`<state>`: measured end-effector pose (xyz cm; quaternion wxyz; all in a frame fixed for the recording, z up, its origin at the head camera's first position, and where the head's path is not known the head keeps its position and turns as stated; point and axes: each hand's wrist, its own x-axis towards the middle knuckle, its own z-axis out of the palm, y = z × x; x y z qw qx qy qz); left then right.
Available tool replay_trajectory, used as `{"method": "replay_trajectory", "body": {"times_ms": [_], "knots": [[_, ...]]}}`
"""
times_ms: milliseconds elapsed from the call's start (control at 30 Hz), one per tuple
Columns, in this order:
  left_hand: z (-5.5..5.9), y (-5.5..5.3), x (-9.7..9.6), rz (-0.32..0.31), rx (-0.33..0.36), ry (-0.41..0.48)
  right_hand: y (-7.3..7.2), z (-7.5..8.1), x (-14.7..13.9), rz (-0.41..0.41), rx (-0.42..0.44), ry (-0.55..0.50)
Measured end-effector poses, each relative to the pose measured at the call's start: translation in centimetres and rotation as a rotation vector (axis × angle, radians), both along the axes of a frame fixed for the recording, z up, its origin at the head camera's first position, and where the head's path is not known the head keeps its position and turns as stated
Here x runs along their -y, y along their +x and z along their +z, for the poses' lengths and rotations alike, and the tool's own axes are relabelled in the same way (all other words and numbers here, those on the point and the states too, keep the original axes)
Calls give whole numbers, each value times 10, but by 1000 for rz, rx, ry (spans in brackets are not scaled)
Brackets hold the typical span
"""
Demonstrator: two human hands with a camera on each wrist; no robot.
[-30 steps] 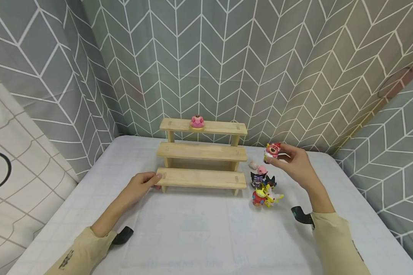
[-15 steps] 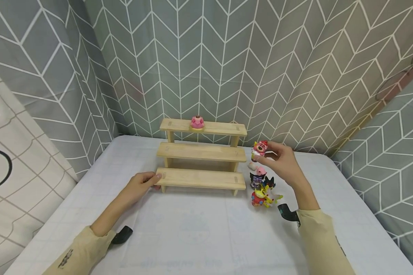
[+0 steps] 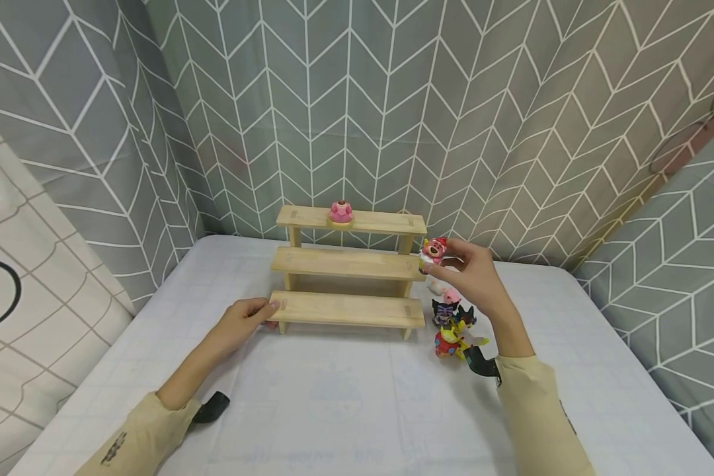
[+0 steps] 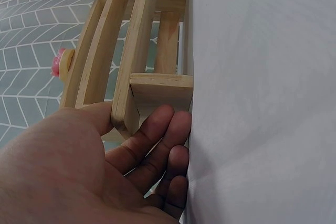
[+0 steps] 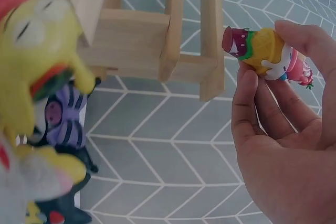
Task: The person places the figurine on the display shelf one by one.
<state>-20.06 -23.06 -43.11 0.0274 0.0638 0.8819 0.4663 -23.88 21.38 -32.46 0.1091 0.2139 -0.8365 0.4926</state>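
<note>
A three-tier wooden display shelf (image 3: 348,308) stands on the table. My left hand (image 3: 236,325) holds the left end of its lowest tier; in the left wrist view the thumb lies on the plank and the curled fingers (image 4: 157,129) reach under it by the leg. My right hand (image 3: 473,276) pinches a pink bear figurine (image 3: 432,254) with a red top, raised beside the right end of the middle tier. From the right wrist view, the figurine's (image 5: 265,51) yellow, green and purple lower part shows between thumb and fingers. A pink figurine (image 3: 341,212) sits on the top tier.
Right of the shelf, several figurines crowd together on the white tabletop (image 3: 327,403): a black-and-purple one (image 3: 444,312), a red-and-yellow one (image 3: 447,342), a pink one (image 3: 451,295). A patterned grey curtain (image 3: 357,99) hangs behind.
My right hand has carried the bear figurine leftward and slightly down, from right of the figurine group to the shelf's right end. The left hand has kept its hold.
</note>
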Motion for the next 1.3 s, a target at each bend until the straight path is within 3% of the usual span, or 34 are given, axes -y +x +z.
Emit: {"method": "replay_trajectory", "body": {"times_ms": [267, 667, 867, 1300], "knots": [[1, 1, 1, 0, 7, 7, -2, 2, 10, -26, 14, 5], [1, 2, 1, 3, 10, -3, -8, 9, 27, 13, 1, -116], [0, 1, 1, -7, 8, -6, -10, 12, 37, 31, 16, -92], [1, 2, 1, -31, -9, 31, -13, 14, 50, -5, 25, -146]]}}
